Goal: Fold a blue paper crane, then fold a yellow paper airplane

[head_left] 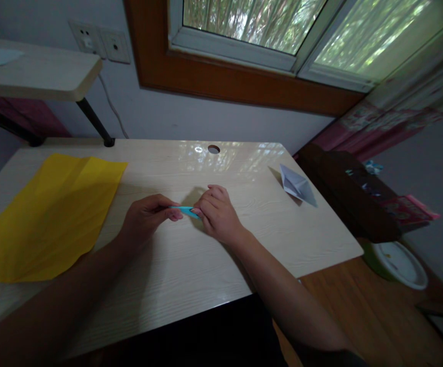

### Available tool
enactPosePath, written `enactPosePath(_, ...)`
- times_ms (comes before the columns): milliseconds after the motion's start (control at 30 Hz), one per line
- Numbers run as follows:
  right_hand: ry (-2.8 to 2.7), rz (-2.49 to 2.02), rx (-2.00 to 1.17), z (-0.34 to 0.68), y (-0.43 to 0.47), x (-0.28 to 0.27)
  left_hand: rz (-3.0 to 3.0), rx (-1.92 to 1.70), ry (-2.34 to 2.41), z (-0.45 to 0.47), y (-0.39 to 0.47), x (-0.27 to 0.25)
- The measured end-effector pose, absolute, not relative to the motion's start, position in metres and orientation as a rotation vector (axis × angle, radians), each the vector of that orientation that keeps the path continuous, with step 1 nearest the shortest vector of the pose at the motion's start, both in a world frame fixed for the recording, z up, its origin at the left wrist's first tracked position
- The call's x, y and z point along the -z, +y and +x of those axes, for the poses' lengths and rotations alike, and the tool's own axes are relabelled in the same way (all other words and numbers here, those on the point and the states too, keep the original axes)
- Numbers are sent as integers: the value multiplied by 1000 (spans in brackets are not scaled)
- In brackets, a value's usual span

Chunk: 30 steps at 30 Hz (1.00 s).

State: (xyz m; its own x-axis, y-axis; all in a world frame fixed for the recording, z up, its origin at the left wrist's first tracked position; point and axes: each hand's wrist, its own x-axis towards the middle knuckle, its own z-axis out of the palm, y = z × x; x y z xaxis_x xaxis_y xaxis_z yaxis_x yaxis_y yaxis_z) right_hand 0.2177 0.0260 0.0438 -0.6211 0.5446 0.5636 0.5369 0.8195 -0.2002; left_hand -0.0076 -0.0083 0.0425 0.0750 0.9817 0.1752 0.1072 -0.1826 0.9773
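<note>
Over mid bench, L hand & R hand pinch blue strip btwn them, prob. part-folded; white paper at R already folded, yellow sheet spread out; remaining work unclear.

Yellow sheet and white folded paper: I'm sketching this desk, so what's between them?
The head view shows the left hand, right hand and the blue piece they hold, above the desk.

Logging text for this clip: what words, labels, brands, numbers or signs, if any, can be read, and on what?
None can be read.
Red-and-pink package: possible markings, too blurred to read.
Yellow sheet, folded white paper, blue piece: no lettering visible.
</note>
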Motion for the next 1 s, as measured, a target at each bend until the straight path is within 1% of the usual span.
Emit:
enactPosePath(233,-2395,-821,24,218,26,-45,1457,-1235,1114,-10,-7,-38)
enactPosePath(500,-2375,-836,234,217,24,-45,1329,-1226,1116,-9,-5,-35)
enactPosePath(833,-2373,-850,272,217,24,-45,1281,-1227,1107,-11,-1,-28)
enactPosePath(1000,-2378,-865,238,218,26,-45,1249,-1212,1110,-10,-1,-28)
